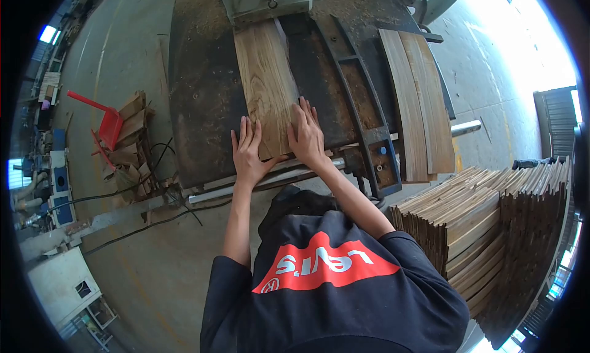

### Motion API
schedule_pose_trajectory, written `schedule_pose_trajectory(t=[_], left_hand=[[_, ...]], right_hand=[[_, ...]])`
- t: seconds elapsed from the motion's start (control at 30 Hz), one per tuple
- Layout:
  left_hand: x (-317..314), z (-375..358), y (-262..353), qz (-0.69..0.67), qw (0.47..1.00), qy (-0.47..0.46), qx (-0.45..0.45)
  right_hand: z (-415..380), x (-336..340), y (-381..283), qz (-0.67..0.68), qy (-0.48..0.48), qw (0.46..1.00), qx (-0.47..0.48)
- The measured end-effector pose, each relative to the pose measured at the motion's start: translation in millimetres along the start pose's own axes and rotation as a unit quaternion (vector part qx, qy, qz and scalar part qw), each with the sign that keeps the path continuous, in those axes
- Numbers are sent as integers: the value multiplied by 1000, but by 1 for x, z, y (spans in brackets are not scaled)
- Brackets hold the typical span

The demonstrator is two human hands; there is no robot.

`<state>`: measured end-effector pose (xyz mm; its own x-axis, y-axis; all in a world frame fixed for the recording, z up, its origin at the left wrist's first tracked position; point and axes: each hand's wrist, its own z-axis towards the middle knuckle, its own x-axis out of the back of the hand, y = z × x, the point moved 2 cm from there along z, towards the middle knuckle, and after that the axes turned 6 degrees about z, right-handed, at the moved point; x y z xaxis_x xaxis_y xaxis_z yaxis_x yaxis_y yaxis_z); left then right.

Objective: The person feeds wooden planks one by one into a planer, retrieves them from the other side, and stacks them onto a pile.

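A wooden board (264, 76) lies lengthwise on the dark machine table (203, 107), its far end at a pale machine housing (267, 3). On the board's near left edge rests my left hand (247, 151), fingers spread and pointing forward, thumb along the near end. My right hand (306, 135) lies on the near right edge, its fingers extended. Neither hand is wrapped round the board. A dark metal fence (359, 98) stands to the right of the board, apart from my right hand.
Two boards (418, 101) lie at the table's right side. A tall stack of boards (473, 230) stands at lower right. On the left are a red chair-like object (110, 129) and wood scraps (132, 162). A metal bar (264, 182) runs along the near edge.
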<state>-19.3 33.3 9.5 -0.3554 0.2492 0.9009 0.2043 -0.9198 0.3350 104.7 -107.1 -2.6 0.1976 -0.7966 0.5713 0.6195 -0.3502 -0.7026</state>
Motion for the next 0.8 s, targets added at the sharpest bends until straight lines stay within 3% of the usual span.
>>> schedule_pose_trajectory(t=[0.53, 0.67, 0.77, 0.8], left_hand=[[-7, 121, -55, 34, 996, -82, 9], [-21, 135, -68, 71, 997, -27, 4], [-30, 136, -76, 71, 997, 13, -2], [-31, 135, -77, 68, 996, 51, 5]], right_hand=[[118, -59, 32, -79, 15, 997, 8], [141, -69, 51, -32, -6, 999, -2], [143, -28, 57, -99, -52, 993, 23], [134, -3, 61, -124, -16, 992, 25]])
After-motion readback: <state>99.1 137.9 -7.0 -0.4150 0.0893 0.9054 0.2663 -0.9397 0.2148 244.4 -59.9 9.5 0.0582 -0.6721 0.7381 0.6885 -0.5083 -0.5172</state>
